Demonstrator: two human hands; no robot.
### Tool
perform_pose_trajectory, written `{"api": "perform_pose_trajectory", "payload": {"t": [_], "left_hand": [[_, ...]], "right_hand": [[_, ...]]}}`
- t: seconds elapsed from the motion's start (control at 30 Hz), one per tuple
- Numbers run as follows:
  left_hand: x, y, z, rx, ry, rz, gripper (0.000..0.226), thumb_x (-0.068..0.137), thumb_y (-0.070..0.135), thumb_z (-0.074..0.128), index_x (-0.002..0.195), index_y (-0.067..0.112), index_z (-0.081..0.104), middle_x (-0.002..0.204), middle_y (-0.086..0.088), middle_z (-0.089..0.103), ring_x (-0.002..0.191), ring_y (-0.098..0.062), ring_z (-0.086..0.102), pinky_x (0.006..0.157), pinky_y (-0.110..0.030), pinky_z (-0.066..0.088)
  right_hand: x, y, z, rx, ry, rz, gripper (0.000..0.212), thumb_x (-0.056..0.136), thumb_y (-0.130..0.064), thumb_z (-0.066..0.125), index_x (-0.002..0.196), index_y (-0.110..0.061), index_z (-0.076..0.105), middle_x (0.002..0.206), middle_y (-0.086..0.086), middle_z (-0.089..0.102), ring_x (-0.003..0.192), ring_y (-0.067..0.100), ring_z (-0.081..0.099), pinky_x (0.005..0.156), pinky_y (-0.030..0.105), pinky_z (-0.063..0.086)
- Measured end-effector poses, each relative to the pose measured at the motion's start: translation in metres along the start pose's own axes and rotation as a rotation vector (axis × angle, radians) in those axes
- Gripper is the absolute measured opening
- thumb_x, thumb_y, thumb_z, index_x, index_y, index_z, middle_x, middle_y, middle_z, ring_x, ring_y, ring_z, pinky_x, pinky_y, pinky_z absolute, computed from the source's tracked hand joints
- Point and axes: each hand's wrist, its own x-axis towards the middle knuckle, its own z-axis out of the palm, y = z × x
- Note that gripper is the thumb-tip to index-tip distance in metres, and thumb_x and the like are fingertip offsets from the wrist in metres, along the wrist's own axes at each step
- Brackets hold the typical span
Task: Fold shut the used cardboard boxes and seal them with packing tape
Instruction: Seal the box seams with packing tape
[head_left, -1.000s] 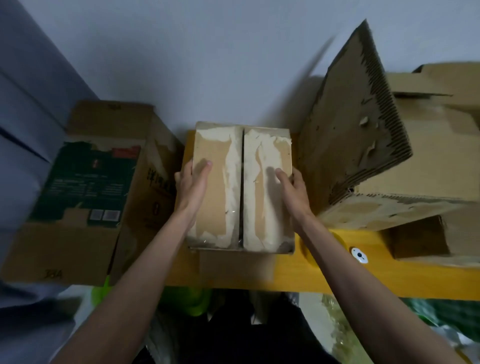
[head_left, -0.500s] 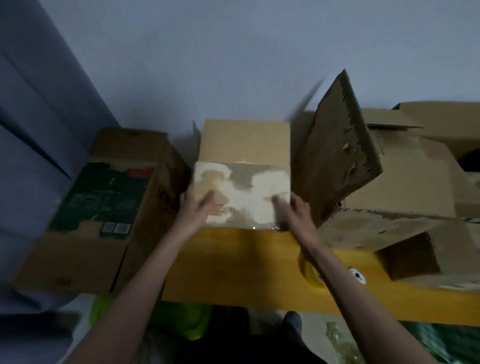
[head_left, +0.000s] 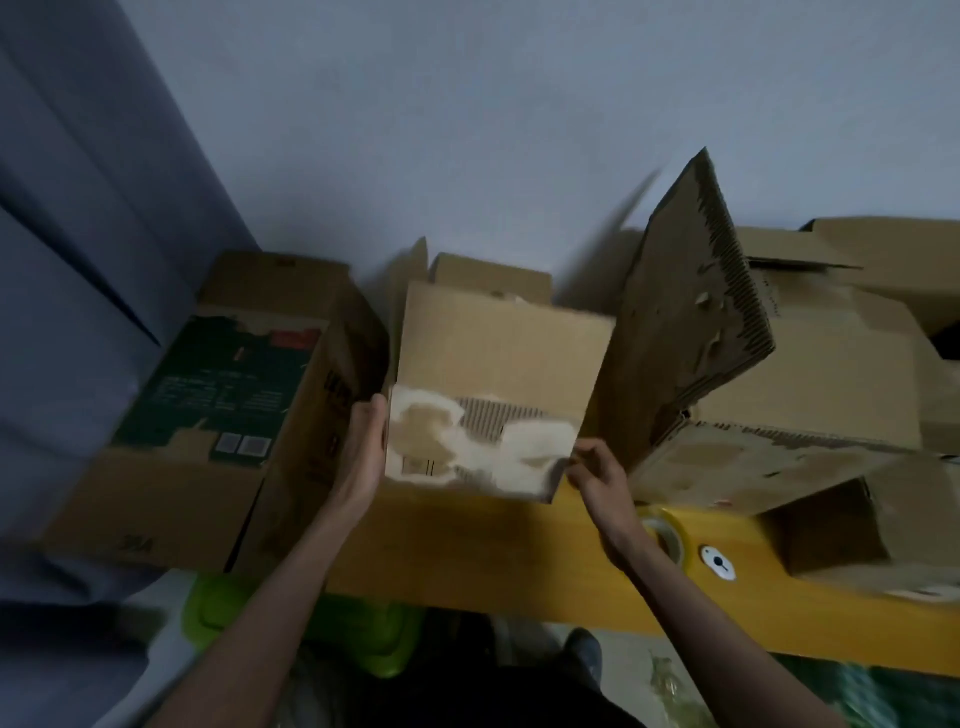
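Nearest the camera, two bare forearms reach up from the bottom edge over the front of a yellow bench (head_left: 467, 561). Just right of the right wrist a roll of packing tape (head_left: 665, 535) lies flat on the bench, partly hidden by the arm; it sits within easy reach, presumably for the sealing step, which has not begun.

The left hand (head_left: 366, 457) lies against the left side of the small cardboard box (head_left: 498, 395), palm inward and fingers fairly straight, so it presses and steadies rather than grips. The right hand (head_left: 597, 475) is at the box's lower right corner with its fingers curled; they appear to pinch the corner edge, though blur makes the exact contact hard to read. Between them the hands hold the box on the bench, its torn, white-patched face turned toward the person and a plain face above it. At its far end at least one flap (head_left: 491, 278) stands up, so that end looks open; the hold seems meant to turn the box for folding.

Left of it stands a larger box with green print (head_left: 218, 400), close beside the left hand. To the right, a big torn box (head_left: 810, 395) leans with a ragged flap (head_left: 691, 322) raised, near the small box. Behind everything is a plain pale wall (head_left: 467, 130).
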Motion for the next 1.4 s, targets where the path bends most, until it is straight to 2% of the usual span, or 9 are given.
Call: {"api": "perform_pose_trajectory", "payload": {"t": [0.13, 0.27, 0.43, 0.67, 0.9, 1.1, 1.23, 1.33, 1.4], "left_hand": [[-0.015, -0.030, -0.001, 0.001, -0.001, -0.180, 0.106, 0.069, 0.089, 0.050, 0.152, 0.025, 0.032, 0.122, 0.009, 0.057, 0.101, -0.005, 0.059, 0.073, -0.021, 0.050], [-0.023, -0.057, -0.007, -0.083, 0.122, -0.334, 0.083, 0.084, 0.075, 0.043, 0.151, 0.027, 0.039, 0.138, 0.002, 0.052, 0.120, -0.020, 0.055, 0.102, -0.040, 0.047], [-0.019, -0.056, -0.020, -0.075, 0.172, -0.330, 0.087, 0.076, 0.081, 0.048, 0.146, 0.029, 0.046, 0.141, -0.003, 0.053, 0.126, -0.028, 0.053, 0.106, -0.055, 0.045], [-0.005, 0.000, -0.016, 0.352, 0.472, 0.148, 0.037, 0.100, 0.024, 0.058, 0.136, 0.017, 0.051, 0.136, 0.003, 0.050, 0.125, -0.010, 0.047, 0.101, -0.029, 0.043], [0.025, 0.023, -0.008, 0.930, -0.118, 0.523, 0.032, 0.097, 0.038, 0.059, 0.127, 0.028, 0.058, 0.139, 0.009, 0.053, 0.132, 0.004, 0.033, 0.121, -0.039, 0.027], [0.008, 0.016, -0.056, 1.197, -0.489, 0.313, 0.084, 0.077, 0.082, 0.052, 0.145, 0.034, 0.040, 0.155, 0.020, 0.021, 0.146, -0.002, 0.010, 0.120, -0.030, -0.001], [0.004, -0.031, -0.080, 1.440, -0.606, 0.482, 0.090, 0.076, 0.088, 0.041, 0.143, 0.027, 0.047, 0.149, 0.008, 0.048, 0.146, -0.008, 0.031, 0.123, -0.033, -0.014], [0.008, -0.050, -0.084, 1.446, -0.662, 0.476, 0.097, 0.076, 0.079, 0.058, 0.154, 0.031, 0.027, 0.160, 0.011, 0.030, 0.150, -0.006, 0.016, 0.120, -0.028, -0.020], [0.016, -0.052, -0.084, 1.438, -0.700, 0.480, 0.107, 0.074, 0.078, 0.061, 0.157, 0.034, 0.011, 0.165, 0.013, 0.014, 0.151, -0.004, 0.003, 0.120, -0.027, -0.020]], "right_hand": [[-0.008, 0.013, 0.006, 0.181, -0.091, 0.228, 0.023, 0.107, -0.030, 0.046, 0.119, -0.020, 0.062, 0.130, 0.001, 0.061, 0.121, 0.024, 0.059, 0.098, 0.041, 0.051], [-0.002, 0.019, 0.008, 0.124, -0.065, 0.223, 0.021, 0.105, -0.028, 0.050, 0.124, -0.024, 0.058, 0.128, -0.003, 0.058, 0.123, 0.024, 0.056, 0.104, 0.049, 0.049], [0.018, 0.001, 0.009, -0.123, -0.018, -0.062, 0.025, 0.097, -0.019, 0.065, 0.119, -0.029, 0.059, 0.122, -0.005, 0.059, 0.105, 0.011, 0.060, 0.084, 0.025, 0.054], [0.088, -0.057, 0.040, -0.608, -0.405, -0.359, 0.024, 0.092, -0.011, 0.070, 0.114, -0.021, 0.069, 0.123, -0.004, 0.065, 0.106, 0.012, 0.062, 0.094, 0.033, 0.054], [0.102, -0.077, 0.085, -1.390, -0.643, -0.467, 0.039, 0.100, -0.055, 0.044, 0.119, -0.031, 0.069, 0.135, -0.003, 0.059, 0.145, 0.026, 0.029, 0.120, 0.048, 0.015], [0.059, -0.084, 0.029, -1.224, -0.072, -0.556, 0.018, 0.098, -0.028, 0.058, 0.111, -0.021, 0.068, 0.117, 0.002, 0.054, 0.115, 0.026, 0.045, 0.093, 0.037, 0.045], [0.052, -0.049, -0.008, -1.468, 0.023, -0.298, 0.042, 0.091, -0.009, 0.066, 0.132, -0.011, 0.058, 0.139, 0.017, 0.045, 0.139, 0.039, 0.032, 0.115, 0.043, 0.034], [0.052, -0.028, -0.016, -1.608, 0.009, -0.229, 0.042, 0.093, -0.014, 0.064, 0.134, -0.012, 0.053, 0.149, 0.022, 0.040, 0.152, 0.044, 0.010, 0.124, 0.048, 0.005], [0.056, -0.021, -0.018, -1.560, -0.062, -0.170, 0.040, 0.098, -0.015, 0.057, 0.138, -0.012, 0.050, 0.147, 0.017, 0.042, 0.147, 0.038, 0.025, 0.122, 0.044, 0.024]]}}
